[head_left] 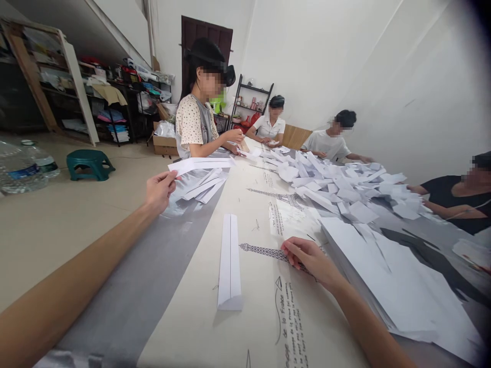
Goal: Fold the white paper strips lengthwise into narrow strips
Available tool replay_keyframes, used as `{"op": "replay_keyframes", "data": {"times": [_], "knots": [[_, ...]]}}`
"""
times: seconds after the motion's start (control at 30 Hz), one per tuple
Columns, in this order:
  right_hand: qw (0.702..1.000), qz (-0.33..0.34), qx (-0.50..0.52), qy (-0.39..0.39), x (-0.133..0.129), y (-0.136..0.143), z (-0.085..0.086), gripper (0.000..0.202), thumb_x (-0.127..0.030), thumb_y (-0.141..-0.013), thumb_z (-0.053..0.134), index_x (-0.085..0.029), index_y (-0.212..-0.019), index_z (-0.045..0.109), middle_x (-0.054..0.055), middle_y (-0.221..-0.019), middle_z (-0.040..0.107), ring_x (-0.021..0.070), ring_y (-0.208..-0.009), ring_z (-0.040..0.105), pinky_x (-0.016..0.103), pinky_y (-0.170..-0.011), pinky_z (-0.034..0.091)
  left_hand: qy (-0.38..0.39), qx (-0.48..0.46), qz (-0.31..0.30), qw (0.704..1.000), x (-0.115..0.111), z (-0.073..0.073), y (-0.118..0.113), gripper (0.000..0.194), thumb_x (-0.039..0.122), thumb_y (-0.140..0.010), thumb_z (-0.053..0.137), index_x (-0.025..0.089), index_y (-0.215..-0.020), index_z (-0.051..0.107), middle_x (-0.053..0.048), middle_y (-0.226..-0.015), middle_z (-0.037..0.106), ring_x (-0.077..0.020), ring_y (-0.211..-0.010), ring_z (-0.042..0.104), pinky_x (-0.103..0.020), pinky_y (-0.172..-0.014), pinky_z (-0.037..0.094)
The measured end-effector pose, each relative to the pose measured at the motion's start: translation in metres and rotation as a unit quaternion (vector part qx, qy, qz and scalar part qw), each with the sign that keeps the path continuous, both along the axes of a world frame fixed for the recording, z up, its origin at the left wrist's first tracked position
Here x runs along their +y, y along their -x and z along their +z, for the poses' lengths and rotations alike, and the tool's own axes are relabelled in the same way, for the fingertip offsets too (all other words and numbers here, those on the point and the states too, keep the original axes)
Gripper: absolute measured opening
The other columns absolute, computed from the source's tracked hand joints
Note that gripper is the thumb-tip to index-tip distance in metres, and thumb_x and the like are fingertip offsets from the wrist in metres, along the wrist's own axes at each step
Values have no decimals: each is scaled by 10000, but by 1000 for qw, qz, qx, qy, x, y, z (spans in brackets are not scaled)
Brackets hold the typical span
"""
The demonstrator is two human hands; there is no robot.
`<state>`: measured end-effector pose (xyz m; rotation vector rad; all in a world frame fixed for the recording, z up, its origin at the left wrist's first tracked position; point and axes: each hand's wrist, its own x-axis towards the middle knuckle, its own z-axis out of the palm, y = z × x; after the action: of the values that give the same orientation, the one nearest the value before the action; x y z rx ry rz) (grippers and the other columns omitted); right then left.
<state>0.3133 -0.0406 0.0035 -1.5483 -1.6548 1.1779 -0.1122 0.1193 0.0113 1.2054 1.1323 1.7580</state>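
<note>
My left hand (161, 190) is closed on one end of a long folded paper strip (201, 163), out at the left edge of the table. Just beneath that strip lies a small pile of similar white strips (207, 188). Another folded paper strip (230, 260), with a line down its middle and a folded lower end, lies flat on the printed tablecloth (192, 317). To its right my right hand (307, 258) hovers low over or rests on the cloth, thumb and fingers pinched together. Whether anything is between those fingertips is hidden.
A stack of large white sheets (402, 286) lies right of my right hand. Beyond it spreads a heap of folded papers (345, 184). Several people sit or stand around the table, one person (199, 112) nearest at the left. A green stool (90, 164) stands on the floor.
</note>
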Motion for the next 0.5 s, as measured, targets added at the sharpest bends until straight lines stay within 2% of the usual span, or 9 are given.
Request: {"op": "replay_keyframes", "data": {"times": [0.1, 0.27, 0.4, 0.5], "knots": [[1000, -3, -5, 2, 0, 0, 0, 434, -602, -959, 549, -204, -820, 652, -6, -668, 554, 136, -596, 459, 287, -569, 341, 17, 0, 33, 999, 2, -1, 5, 225, 328, -868, 675, 141, -753, 629, -18, -726, 615, -43, -474, 276, -257, -465, 197], [1000, -2, -5, 1, 0, -2, -3, 441, -616, -945, 560, -206, -816, 655, -5, -669, 562, 137, -591, 464, 287, -554, 337, 51, 50, 77, 994, 6, -6, 10, 119, 226, -915, 585, 109, -900, 601, -59, -835, 675, -44, -500, 276, -251, -488, 217], [1000, -2, -7, -4, 0, -1, -4, 451, -631, -933, 566, -208, -814, 662, -3, -663, 564, 141, -589, 469, 291, -556, 348, 84, 145, 99, 981, 11, -12, 19, 166, 226, -961, 516, 109, -1077, 502, -58, -827, 693, -67, -511, 267, -242, -510, 264], [1000, 4, -9, -7, 0, 0, -3, 443, -620, -937, 568, -211, -789, 654, -6, -656, 562, 138, -584, 472, 292, -562, 361, 112, 261, 79, 956, 10, -18, 28, 244, 188, -948, 510, 102, -1162, 432, -21, -740, 662, -104, -548, 365, -244, -562, 305]]}}
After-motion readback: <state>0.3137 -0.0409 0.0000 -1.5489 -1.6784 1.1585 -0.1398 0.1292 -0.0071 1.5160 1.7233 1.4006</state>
